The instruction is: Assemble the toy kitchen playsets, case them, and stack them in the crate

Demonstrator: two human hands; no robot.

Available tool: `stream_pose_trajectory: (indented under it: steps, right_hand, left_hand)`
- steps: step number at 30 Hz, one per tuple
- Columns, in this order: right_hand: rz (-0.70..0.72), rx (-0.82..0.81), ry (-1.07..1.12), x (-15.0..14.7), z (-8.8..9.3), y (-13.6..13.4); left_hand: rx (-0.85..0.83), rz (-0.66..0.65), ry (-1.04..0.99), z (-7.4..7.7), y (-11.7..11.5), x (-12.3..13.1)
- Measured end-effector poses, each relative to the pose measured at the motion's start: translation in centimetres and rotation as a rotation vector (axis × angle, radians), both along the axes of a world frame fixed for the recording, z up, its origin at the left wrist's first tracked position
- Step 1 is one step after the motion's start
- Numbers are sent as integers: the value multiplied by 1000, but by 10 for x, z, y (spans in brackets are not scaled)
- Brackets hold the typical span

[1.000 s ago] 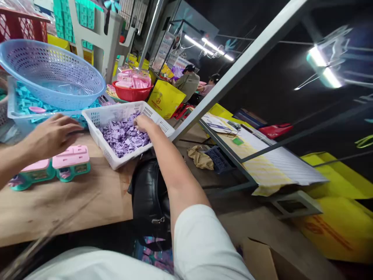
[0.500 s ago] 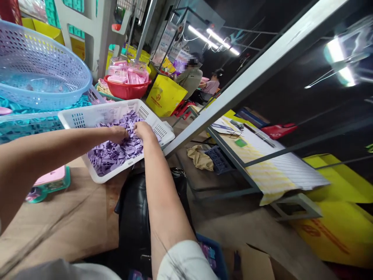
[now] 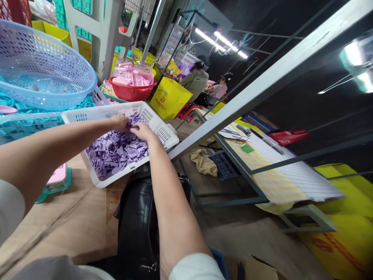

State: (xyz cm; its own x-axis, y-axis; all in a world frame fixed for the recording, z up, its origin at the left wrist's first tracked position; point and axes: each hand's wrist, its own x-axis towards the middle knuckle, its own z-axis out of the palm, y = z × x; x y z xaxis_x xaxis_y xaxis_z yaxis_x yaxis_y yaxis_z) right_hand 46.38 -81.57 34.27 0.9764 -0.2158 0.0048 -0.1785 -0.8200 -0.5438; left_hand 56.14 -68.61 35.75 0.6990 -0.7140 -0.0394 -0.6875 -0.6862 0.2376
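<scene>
Many small purple plastic pieces (image 3: 116, 153) lie heaped in a white perforated basket (image 3: 104, 182), which stands tilted toward me. My left hand (image 3: 120, 122) reaches into the far part of the heap, its fingers curled down among the pieces. Close beside it, my right hand (image 3: 140, 131) bends over the same pieces with its fingers pointing left. The fingertips of both hands are partly hidden, so what they pinch does not show clearly.
A blue oval basket (image 3: 87, 77) stands left over turquoise pieces (image 3: 29, 124). Behind is a red basket (image 3: 131, 93) of pink boxes. A slanting metal post (image 3: 215, 122) rises right of the white basket. A black bag (image 3: 135, 221) sits below. Two people sit farther back.
My left hand has moved up and away, toward the far side of the heap. The right hand stays close to it with its fingers turned more to the left. The view has shifted slightly.
</scene>
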Motion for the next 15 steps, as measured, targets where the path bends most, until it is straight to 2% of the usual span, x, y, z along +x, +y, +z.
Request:
stream_pose_trajectory:
  steps: [2, 5, 12, 13, 15]
  right_hand:
    - [83, -87, 50, 0, -2, 9]
    - [109, -216, 113, 3, -1, 21]
    - [-18, -371, 115, -2, 11, 13]
    - [16, -366, 104, -3, 11, 12]
    - [180, -350, 113, -2, 9, 15]
  left_hand:
    - [-7, -24, 13, -8, 2, -3]
    - [-45, -21, 51, -10, 5, -2]
    - [-249, 146, 284, 10, 6, 15]
    - [-291, 168, 327, 13, 7, 17]
    - [-375, 203, 413, 19, 7, 21]
